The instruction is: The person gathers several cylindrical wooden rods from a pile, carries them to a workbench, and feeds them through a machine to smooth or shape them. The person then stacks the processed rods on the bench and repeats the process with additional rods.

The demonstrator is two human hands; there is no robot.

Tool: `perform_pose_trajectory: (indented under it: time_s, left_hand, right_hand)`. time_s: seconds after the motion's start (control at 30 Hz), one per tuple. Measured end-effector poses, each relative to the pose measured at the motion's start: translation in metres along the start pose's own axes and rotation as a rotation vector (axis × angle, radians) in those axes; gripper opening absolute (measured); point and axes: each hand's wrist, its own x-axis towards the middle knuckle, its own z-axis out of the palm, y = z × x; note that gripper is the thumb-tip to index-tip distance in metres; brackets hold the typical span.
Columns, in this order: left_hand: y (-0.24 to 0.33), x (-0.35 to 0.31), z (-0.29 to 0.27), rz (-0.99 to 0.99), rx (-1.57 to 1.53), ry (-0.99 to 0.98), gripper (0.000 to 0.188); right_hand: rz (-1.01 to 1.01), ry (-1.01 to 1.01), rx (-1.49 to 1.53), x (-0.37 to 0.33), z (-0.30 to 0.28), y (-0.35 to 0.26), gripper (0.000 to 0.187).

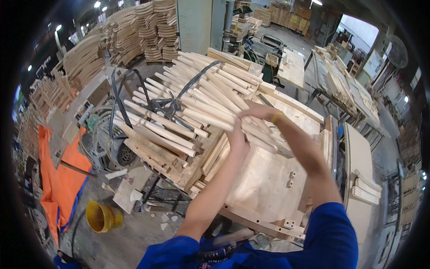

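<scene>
Many pale round wooden rods [201, 89] lie in a heap on the workbench ahead of me, their ends pointing left and toward me. My left hand [238, 138] is closed around several rods at the near right side of the heap. From the right, my right hand [259, 110] curls over the same rods, its fingers partly hidden among them. The gathered rods slant above a wooden tray-like frame [264, 179] on the bench. Black straps [163, 105] lie loosely across the heap.
A yellow bucket [104, 216] stands on the floor at lower left, near an orange sheet [60, 179]. Wood scraps lie on the floor beside the bench. Tall stacks of curved wooden pieces [130, 33] rise at far left. Another worktable [345, 85] is at right.
</scene>
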Motion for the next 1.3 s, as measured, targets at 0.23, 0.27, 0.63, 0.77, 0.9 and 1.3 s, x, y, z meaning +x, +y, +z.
perform_pose_trajectory:
  time_s: [0.23, 0.27, 0.63, 0.77, 0.9, 1.3]
  left_hand:
    - [0.008, -0.034, -0.021, -0.056, 0.142, -0.037, 0.05]
    - [0.002, -0.036, -0.026, -0.019, 0.216, -0.024, 0.05]
    - [-0.096, -0.133, -0.009, 0.079, 0.296, -0.106, 0.054]
    - [-0.073, -0.133, 0.049, 0.278, 0.71, -0.458, 0.069]
    - [-0.023, -0.128, 0.122, 0.208, 0.746, -0.779, 0.079]
    - [-0.089, -0.058, 0.0, 0.359, 1.029, -0.849, 0.115]
  right_hand:
    - [-0.092, 0.016, 0.502, -0.049, 0.036, 0.043, 0.093]
    - [-0.182, -0.004, 0.61, -0.056, 0.045, 0.045, 0.093]
    - [-0.133, 0.221, 0.545, -0.2, 0.057, 0.082, 0.107]
    - [-0.103, 0.566, 0.431, -0.244, 0.026, 0.064, 0.105]
    - [-0.349, 0.756, 0.38, -0.254, -0.014, 0.038, 0.079]
    - [-0.298, 0.711, 0.751, -0.214, 0.1, 0.135, 0.116]
